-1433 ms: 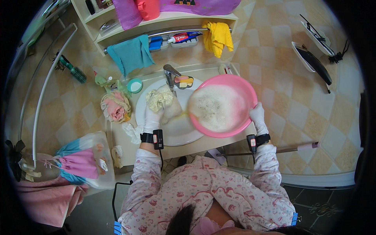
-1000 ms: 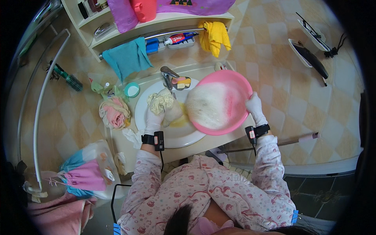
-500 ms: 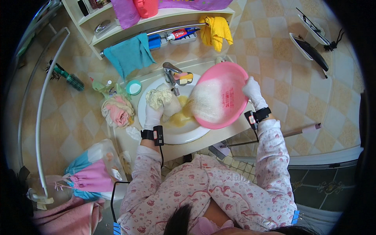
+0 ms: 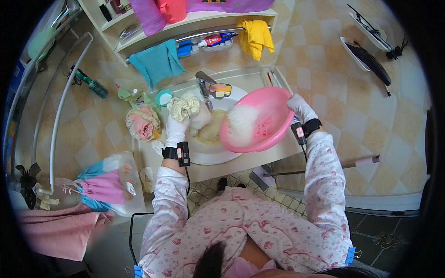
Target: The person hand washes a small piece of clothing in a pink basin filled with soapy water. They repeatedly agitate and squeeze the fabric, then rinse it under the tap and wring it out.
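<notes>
My left hand (image 4: 176, 129), in a white glove, is closed around a bunched cream and white wet cloth (image 4: 184, 109) at the left side of the white sink (image 4: 203, 156). With the other gloved hand, my right hand (image 4: 301, 109), I grip the right rim of a pink plastic basin (image 4: 274, 121). The basin tilts toward the sink, its left edge over the bowl. White suds (image 4: 243, 121) lie inside it on the left. Yellowish, murky water (image 4: 211, 132) stands in the sink below the faucet (image 4: 204, 84).
Left of the sink sit a bundled pink and cream cloth (image 4: 143, 124) and a small teal-rimmed jar (image 4: 164, 97). A soap dish (image 4: 220, 91) is beside the faucet. A blue towel (image 4: 157, 62) and a yellow cloth (image 4: 256, 39) hang from the rail behind. A long-handled tool (image 4: 324, 167) leans at the right.
The basin has tipped back from its steeper tilt, and its suds have shrunk to a smaller patch. My left hand has lifted the cloth slightly up and left.
</notes>
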The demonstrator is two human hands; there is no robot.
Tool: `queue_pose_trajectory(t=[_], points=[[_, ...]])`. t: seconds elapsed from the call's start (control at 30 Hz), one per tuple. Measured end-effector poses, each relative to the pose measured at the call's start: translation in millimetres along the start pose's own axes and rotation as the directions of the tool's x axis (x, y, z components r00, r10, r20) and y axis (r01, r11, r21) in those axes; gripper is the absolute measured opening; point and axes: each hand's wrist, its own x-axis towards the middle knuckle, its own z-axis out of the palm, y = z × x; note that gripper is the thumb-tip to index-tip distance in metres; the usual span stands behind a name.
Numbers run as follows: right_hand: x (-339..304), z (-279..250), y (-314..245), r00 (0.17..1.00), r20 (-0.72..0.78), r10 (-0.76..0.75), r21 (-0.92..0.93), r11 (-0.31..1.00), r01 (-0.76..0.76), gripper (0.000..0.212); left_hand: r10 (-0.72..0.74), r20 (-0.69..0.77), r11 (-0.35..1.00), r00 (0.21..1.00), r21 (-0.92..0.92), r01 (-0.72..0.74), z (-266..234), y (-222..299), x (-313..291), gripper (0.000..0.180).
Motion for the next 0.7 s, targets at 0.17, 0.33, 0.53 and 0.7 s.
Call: queue_pose_trajectory(t=[0.17,0.33,0.53,0.7], points=[[-13.4,78.7,100.9,0.990,0.106,-0.092,0.681,0.733,-0.005,0.031,-0.016,0.019,0.998,1.000,-0.061,0.017,-10.5,22.7,-7.6,0.035],[-42.2,151.0,116.9,0.995,0.083,0.048,0.754,0.650,-0.094,0.044,-0.058,0.056,0.996,0.997,-0.066,0.061,-24.3,19.9,-4.6,0.040],[-49.4,147.1,84.2,0.964,-0.219,0.153,0.673,0.738,0.036,0.044,-0.013,0.040,0.999,0.999,-0.036,0.014,-42.5,16.4,1.0,0.036],[-47.6,100.4,72.2,0.825,-0.563,0.051,0.401,0.889,0.219,0.037,-0.035,0.082,0.990,0.996,-0.136,0.046,-41.3,6.7,-4.1,0.045]])
